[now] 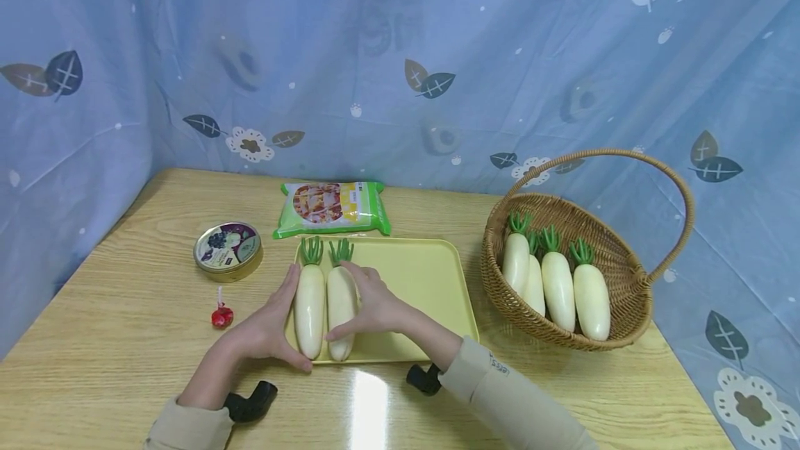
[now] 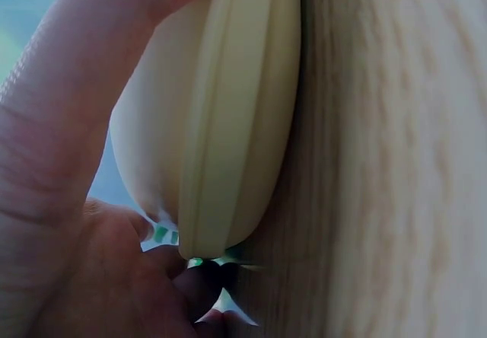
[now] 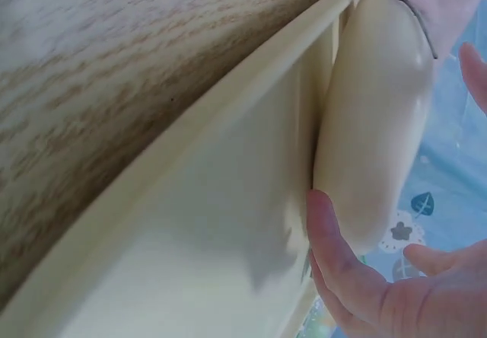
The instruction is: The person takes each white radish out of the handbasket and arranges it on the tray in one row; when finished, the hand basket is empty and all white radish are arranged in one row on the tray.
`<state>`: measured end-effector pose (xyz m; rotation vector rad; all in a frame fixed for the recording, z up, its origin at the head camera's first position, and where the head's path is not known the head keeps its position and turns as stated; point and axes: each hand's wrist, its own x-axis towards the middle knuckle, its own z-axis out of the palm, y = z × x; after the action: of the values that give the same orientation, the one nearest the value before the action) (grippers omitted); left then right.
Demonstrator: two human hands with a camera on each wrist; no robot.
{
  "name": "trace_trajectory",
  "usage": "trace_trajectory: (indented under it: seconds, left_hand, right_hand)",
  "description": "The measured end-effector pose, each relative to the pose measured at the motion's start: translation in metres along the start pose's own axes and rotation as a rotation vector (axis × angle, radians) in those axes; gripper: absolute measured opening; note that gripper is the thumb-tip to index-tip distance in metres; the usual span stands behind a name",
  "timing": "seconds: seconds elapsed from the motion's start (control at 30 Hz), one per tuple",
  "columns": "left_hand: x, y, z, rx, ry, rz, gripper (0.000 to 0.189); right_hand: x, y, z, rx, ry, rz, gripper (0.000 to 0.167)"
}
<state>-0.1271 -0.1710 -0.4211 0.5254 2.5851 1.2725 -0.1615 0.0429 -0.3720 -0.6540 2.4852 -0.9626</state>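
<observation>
A radish (image 1: 309,312) lies by the left edge of the tray (image 1: 431,290), the left hand (image 1: 269,329) spread wide beside it. The right hand (image 1: 373,304) is loosely open around another radish (image 1: 340,294). Probably lining up; next likely needs gentle letting go.

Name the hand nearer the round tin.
Left. In the head view, the left hand is right of and below the tin; the right hand is farther right, over a white radish.
</observation>
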Motion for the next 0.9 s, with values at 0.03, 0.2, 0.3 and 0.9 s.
trace_trajectory:
  seconds: [0.03, 0.2, 0.3, 0.9]
  left_hand:
    - [0.0, 0.0, 0.0, -0.002, 0.0, -0.001, 0.152]
    - [0.0, 0.001, 0.0, -0.01, -0.004, -0.006, 0.151]
    - [0.0, 0.002, 0.0, -0.014, -0.005, -0.012, 0.151]
    - [0.0, 0.001, -0.001, 0.003, -0.002, 0.003, 0.152]
  right_hand:
    - [-0.001, 0.0, -0.001, 0.006, 0.002, -0.005, 0.113]
    - [-0.007, 0.0, -0.008, 0.023, -0.006, -0.019, 0.111]
    - [-0.011, 0.001, -0.013, 0.033, -0.014, -0.023, 0.11]
    - [-0.052, 0.009, -0.061, 0.169, 0.004, -0.087, 0.099]
